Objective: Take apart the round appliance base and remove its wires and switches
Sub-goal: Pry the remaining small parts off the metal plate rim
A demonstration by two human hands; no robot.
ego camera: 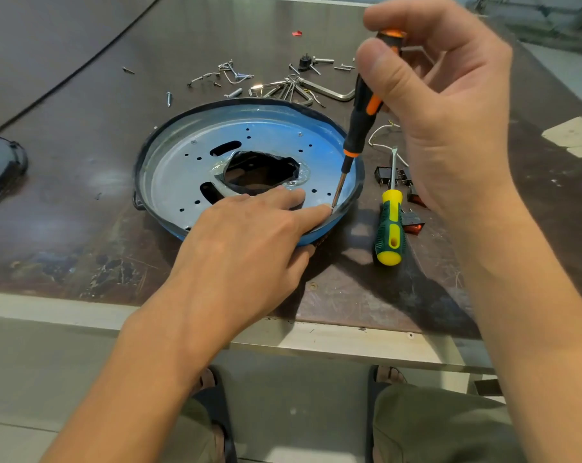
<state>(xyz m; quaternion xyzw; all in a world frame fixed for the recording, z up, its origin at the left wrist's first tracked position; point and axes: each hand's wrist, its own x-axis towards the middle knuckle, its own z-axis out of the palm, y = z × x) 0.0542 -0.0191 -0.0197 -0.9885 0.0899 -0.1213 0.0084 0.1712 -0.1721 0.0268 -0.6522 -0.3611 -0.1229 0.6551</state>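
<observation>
The round appliance base (pixel 182 155) lies on the table, a blue-rimmed metal dish with small holes and a jagged dark opening in its middle. My left hand (pixel 246 235) rests on its near right rim, fingers stretched out, the index fingertip beside the screwdriver tip. My right hand (pixel 443 105) grips the black-and-orange screwdriver (pixel 358 121) by its handle. The shaft slants down to a spot on the base's right inner edge. Black switches with red rockers (pixel 413 208) and a white wire (pixel 379 135) lie on the table right of the base.
A green-and-yellow screwdriver (pixel 391 222) lies right of the base. Loose screws, clips and hex keys (pixel 282 85) are scattered behind it. A dark round part (pixel 2 168) sits at the left edge. The table's metal front edge (pixel 316 339) runs below my arms.
</observation>
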